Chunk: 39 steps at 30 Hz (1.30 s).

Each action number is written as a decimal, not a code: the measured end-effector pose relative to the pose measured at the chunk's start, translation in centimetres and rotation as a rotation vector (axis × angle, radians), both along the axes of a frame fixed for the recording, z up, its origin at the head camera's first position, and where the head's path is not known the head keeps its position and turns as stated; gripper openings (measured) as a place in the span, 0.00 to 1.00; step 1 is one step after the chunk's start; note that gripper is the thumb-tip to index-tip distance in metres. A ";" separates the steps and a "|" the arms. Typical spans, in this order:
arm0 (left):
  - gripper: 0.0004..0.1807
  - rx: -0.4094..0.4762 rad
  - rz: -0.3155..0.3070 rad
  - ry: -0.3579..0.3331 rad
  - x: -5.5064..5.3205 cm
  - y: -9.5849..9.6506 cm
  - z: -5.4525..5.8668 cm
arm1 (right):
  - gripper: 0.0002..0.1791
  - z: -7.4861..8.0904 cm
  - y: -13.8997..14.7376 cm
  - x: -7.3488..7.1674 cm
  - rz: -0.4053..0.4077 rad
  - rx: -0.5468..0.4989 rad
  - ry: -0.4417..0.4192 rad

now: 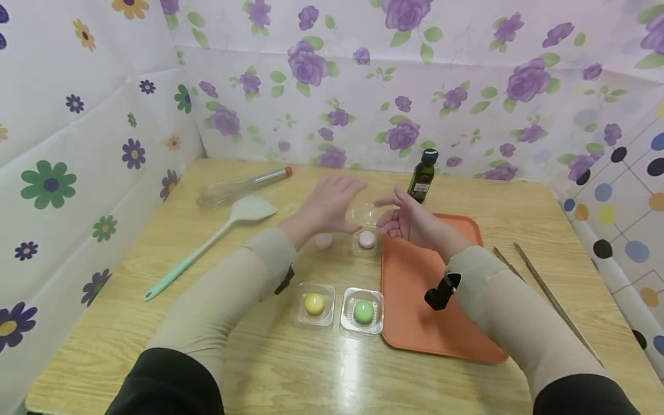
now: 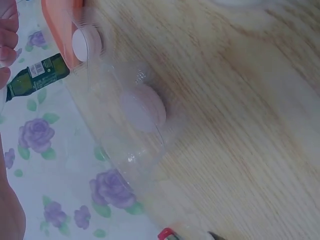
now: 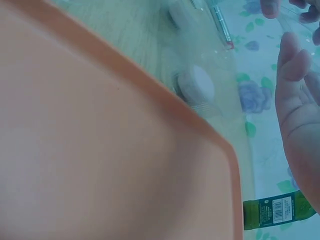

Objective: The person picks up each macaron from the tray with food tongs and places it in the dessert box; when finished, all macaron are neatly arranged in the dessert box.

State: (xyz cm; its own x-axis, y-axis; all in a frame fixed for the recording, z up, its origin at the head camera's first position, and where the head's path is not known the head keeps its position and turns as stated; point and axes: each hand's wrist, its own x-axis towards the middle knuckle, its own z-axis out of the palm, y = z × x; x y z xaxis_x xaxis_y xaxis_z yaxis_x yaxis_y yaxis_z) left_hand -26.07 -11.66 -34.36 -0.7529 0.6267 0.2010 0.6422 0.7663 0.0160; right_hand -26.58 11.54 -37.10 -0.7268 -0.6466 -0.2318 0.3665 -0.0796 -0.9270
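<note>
Between both hands is a clear plastic lid [image 1: 369,214], hard to make out against the table. My left hand [image 1: 328,203] holds its left side, thumb below and fingers above. My right hand [image 1: 412,222] has its fingertips at the right edge. Below the lid, a pale pink macaron [image 1: 367,240] sits in a clear plastic box by the tray. Another pink macaron [image 2: 143,108] in clear plastic lies to its left, partly behind my left wrist in the head view. Nearer me are a yellow macaron [image 1: 314,304] and a green macaron [image 1: 363,312], each in a clear box.
An orange tray [image 1: 430,323] lies under my right forearm. Behind it stands a dark green bottle [image 1: 422,176]. A whisk [image 1: 244,189] and a spatula [image 1: 218,233] with a mint handle are on the left. Metal tongs [image 1: 550,291] lie on the right, partly behind my sleeve.
</note>
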 end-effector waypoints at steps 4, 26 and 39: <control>0.51 -0.008 -0.046 0.068 0.2 0.0 -0.1 | 0.36 0.0 0.0 -0.1 0.056 -0.021 -0.071; 0.39 0.180 0.010 -0.435 0.7 0.2 -1.4 | 0.28 -1.2 1.1 -0.1 0.073 0.249 0.264; 0.42 0.324 0.020 -0.665 0.5 0.0 -1.6 | 0.34 -0.9 1.6 -0.1 0.142 0.378 0.545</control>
